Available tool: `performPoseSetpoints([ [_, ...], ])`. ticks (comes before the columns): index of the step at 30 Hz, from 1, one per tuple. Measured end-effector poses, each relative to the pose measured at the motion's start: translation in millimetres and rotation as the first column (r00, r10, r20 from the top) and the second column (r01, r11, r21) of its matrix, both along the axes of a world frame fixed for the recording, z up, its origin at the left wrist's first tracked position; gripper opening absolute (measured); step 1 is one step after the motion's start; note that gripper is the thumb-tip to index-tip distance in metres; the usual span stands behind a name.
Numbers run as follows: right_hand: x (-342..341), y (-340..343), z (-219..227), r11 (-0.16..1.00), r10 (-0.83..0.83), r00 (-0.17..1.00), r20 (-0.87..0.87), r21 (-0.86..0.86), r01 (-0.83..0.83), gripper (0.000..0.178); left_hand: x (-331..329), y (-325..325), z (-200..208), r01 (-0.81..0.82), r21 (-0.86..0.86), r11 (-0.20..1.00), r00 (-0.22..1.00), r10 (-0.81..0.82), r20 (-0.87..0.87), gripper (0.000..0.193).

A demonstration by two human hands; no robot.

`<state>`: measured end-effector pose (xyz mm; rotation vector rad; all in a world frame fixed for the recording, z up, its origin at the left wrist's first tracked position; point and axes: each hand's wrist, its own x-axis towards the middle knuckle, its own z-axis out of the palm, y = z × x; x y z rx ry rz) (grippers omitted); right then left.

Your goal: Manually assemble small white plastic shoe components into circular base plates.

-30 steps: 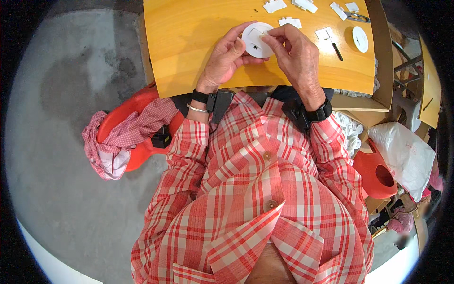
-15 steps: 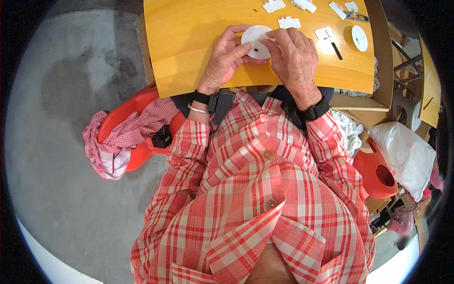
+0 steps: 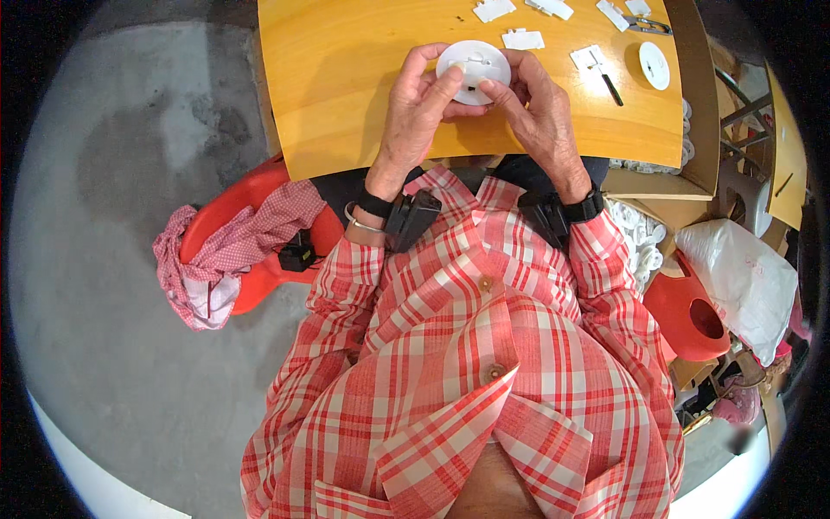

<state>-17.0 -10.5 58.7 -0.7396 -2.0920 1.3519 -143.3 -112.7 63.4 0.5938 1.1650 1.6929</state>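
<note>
Over the near part of the yellow table, both my hands grip a round white plastic disc. Its upper face shows slots and a small dark spot near the lower rim. My left hand holds the left side, thumb flat on the face and fingers beneath. My right hand holds the right side, its thumb pressing close to the dark spot. The fingers under the disc are partly hidden. Right of my hands, a black-handled screwdriver lies with its tip over a white square piece.
Several white plastic pieces lie along the far side of the table. A second white disc and a grey-and-black tool are at the right. Beside the table stands a cardboard box. A red chair draped with checked cloth is at the left.
My right hand has moved from above the disc's right edge to its side, its thumb now on the face. More of the disc's slotted face shows.
</note>
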Motion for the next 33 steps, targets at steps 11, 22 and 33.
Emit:
performPoseSetpoints([
  [11, -1.3, -7.1, 11.6, 0.991, -0.114, 0.992, -0.062, -0.079, 0.109, 0.032, 15.9, 4.3, 20.5, -0.048, -0.044, 0.998, 0.916, 0.026, -0.401, 0.032],
  [22, -0.7, -10.3, 19.1, 0.98, -0.162, 0.986, -0.036, -0.123, 0.157, 0.03, 20.4, -1.2, 43.2, 0.084, -0.305, 0.949, 0.941, -0.176, -0.289, 0.033],
  [33, 3.1, -3.4, 3.0, 0.977, -0.092, 0.991, -0.102, -0.203, 0.069, 0.03, 16.8, 0.3, 33.4, 0.124, -0.267, 0.956, 0.972, -0.171, -0.159, 0.04],
])
